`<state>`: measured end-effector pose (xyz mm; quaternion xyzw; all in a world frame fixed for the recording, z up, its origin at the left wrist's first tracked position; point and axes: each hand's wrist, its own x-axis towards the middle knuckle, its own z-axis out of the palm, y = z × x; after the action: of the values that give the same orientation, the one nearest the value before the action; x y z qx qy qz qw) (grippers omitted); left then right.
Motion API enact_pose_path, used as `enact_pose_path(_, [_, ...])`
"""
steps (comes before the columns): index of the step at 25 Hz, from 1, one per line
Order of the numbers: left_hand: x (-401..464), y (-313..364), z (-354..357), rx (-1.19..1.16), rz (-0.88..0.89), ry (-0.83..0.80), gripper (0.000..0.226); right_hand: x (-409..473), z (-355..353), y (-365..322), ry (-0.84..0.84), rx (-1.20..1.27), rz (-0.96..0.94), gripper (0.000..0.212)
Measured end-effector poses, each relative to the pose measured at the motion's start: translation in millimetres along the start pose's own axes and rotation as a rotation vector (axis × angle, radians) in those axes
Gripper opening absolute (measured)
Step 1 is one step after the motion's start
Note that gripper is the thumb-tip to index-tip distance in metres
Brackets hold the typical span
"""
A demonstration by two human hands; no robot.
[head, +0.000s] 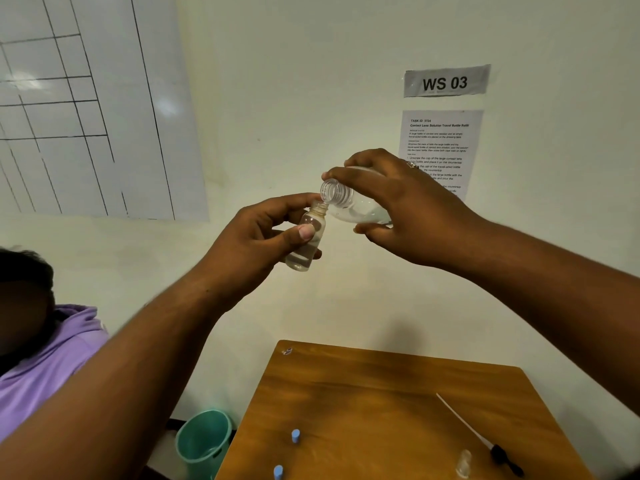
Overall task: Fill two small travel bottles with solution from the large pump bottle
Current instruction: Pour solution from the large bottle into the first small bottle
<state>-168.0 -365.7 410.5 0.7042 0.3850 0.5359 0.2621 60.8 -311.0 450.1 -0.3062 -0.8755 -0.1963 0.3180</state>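
Wooden counter (pixel 346 393) low in view, well below both hands, set against a pale wall. To its left on the floor, a green bucket (pixel 204 438). At far left, a person in a purple hooded top (pixel 45 362).

Raised in the air above the counter: the large bottle (pixel 353 202), pump removed, long axis lying near horizontal and tipped slightly down, threaded open mouth pointing left. Right hand (pixel 408 206) wrapped over it from above, fingers (pixel 353 176) curled along the top, thumb underneath. Clear solution pooled in the lower side of the body.

Directly left of and just under that mouth: the small travel bottle (pixel 306 240), uncapped, nearly upright with its neck leaning right toward the large bottle. Left hand (pixel 256 244) holding it round the middle, thumb across the front, other fingers behind. Lip of the large bottle touching or just over the small neck; cannot tell whether liquid is crossing right now. Small bottle roughly a third full by the level near its base, so pouring judged under way, not finished.

Deciding relation: large mouth sits to the right of and above the small neck, so any further tilt by the right hand sends solution left and down into it.

On the counter: pump head with dip tube (pixel 485 441) lying diagonally at right, second travel bottle (pixel 464 462) just beside it, two blue caps (pixel 295 436) (pixel 278 472) near the front left.
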Motion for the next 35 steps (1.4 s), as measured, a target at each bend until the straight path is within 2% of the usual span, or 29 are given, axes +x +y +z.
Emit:
enact_pose_path(9, [6.6,-1.2,-4.2,-0.010,-0.013,0.022,0.032,15.7,-5.2,0.3,0.014,-0.116,-0.055,0.068])
enact_pose_path(35, [16.9,-9.4,4.7,-0.018,-0.065,0.023,0.033,23.5,-4.1,9.7,0.000,-0.224,-0.083,0.070])
